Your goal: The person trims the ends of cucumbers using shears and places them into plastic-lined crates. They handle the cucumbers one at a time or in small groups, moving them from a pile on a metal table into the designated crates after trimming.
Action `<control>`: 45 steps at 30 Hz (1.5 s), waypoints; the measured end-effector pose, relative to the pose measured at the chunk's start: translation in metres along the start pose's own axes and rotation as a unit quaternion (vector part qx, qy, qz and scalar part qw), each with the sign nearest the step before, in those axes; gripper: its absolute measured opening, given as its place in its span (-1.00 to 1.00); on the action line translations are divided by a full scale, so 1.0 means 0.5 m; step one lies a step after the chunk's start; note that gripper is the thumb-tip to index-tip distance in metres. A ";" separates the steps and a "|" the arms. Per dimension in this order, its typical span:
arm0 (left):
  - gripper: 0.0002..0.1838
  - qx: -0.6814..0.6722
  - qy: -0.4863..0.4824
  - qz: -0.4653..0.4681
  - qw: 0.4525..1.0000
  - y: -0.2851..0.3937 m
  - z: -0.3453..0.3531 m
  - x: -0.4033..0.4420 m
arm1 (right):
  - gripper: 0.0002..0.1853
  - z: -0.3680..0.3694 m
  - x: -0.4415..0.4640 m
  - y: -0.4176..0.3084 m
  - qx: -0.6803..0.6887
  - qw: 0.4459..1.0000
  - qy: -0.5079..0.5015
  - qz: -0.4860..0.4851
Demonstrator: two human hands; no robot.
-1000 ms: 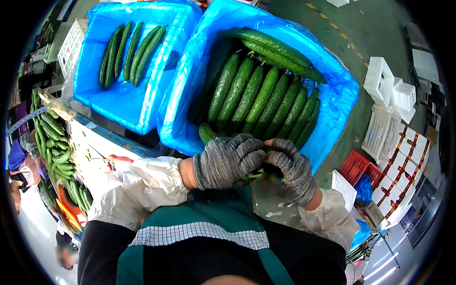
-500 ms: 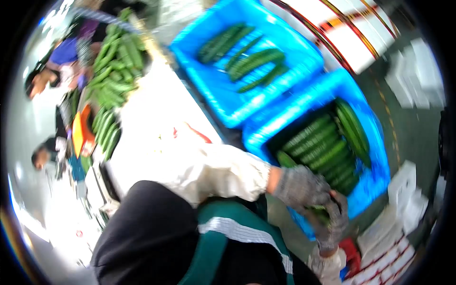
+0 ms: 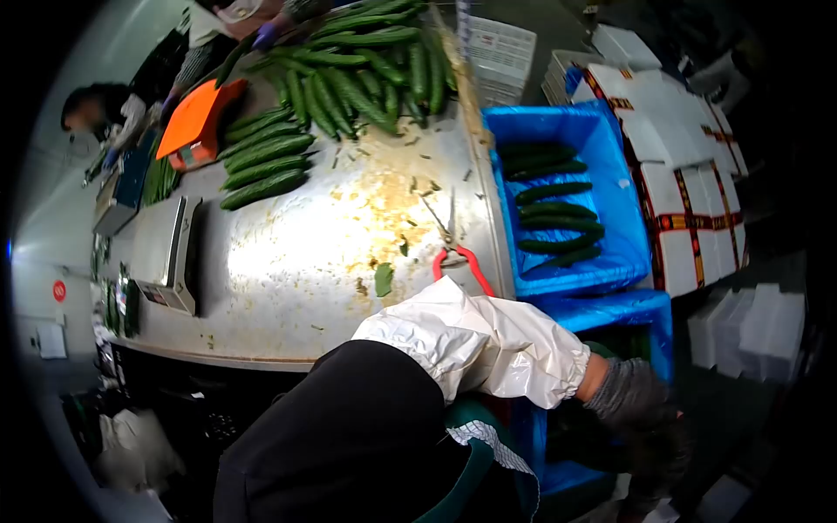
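Counter: a broad, stained, silvery metal counter [image 3: 279,288] is spreading beside the person, bearing vegetables and tools.
Boxes: stacked white boxes with red, black and yellow tape [image 3: 643,132] are standing along the outer side of the far crate.
Far crate: a rectangular crate lined with shiny blue plastic [image 3: 562,281] is sitting against the counter's edge, with long dark green cucumbers [image 3: 555,210] lying inside.
Near crate: a second blue-lined crate [image 3: 602,308] is standing just beside it, its inside mostly falling into shadow.
Heap: slender, bumpy green cucumbers [image 3: 344,98] are piling up at the counter's far end.
Left hand: a grey knitted-gloved left hand [image 3: 629,394] is hanging over the near crate; its fingers are blurring into darkness, so their spread and any hold cannot be told.
Right hand: a dim, dark-gloved right hand [image 3: 656,458] is showing just below; its fingers and anything they are gripping cannot be made out.
Scissors: red-handled metal scissors [image 3: 448,238] are lying on the counter near the white sleeve.
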State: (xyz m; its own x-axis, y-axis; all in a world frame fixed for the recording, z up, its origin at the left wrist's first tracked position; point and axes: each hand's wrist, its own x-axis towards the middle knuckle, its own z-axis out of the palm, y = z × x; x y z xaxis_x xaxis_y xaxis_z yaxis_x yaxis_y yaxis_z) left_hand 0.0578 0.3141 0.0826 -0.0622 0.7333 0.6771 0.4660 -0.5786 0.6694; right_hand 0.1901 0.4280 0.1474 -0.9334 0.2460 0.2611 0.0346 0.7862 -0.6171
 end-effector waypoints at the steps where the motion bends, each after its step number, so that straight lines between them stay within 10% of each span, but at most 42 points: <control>1: -0.62 0.006 0.008 0.011 1.000 0.031 -0.029 -0.002 | -0.72 0.003 0.016 -0.019 -0.005 1.000 -0.002 -0.016; 9: -0.66 0.145 0.042 0.009 0.989 0.330 -0.313 -0.125 | -0.50 0.126 0.141 -0.266 0.045 0.988 -0.073 -0.130; 13: -0.68 0.345 0.041 -0.213 0.913 0.409 -0.428 -0.261 | -0.48 0.295 0.164 -0.420 0.399 0.899 -0.172 -0.062; 23: -0.65 0.286 -0.005 -0.548 0.786 0.465 -0.556 -0.660 | -0.70 0.809 0.078 -0.517 0.594 0.733 -0.295 0.151; 35: -0.33 0.192 -0.074 -0.634 0.745 0.289 -0.542 -0.738 | -0.59 0.918 0.025 -0.381 0.575 0.717 -0.294 0.263; 45: -0.24 0.285 0.083 -0.578 0.760 0.294 -0.502 -0.806 | -0.56 0.936 0.010 -0.331 0.515 0.816 -0.120 0.234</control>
State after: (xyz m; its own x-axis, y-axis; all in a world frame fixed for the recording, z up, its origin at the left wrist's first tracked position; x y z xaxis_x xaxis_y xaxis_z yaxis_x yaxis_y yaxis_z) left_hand -0.0700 -0.1560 -0.0152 -0.8092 0.5520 -0.2012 0.3200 0.7013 0.6370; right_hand 0.0128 0.0337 -0.0963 -0.9510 0.1683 -0.2592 0.2046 -0.2856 -0.9362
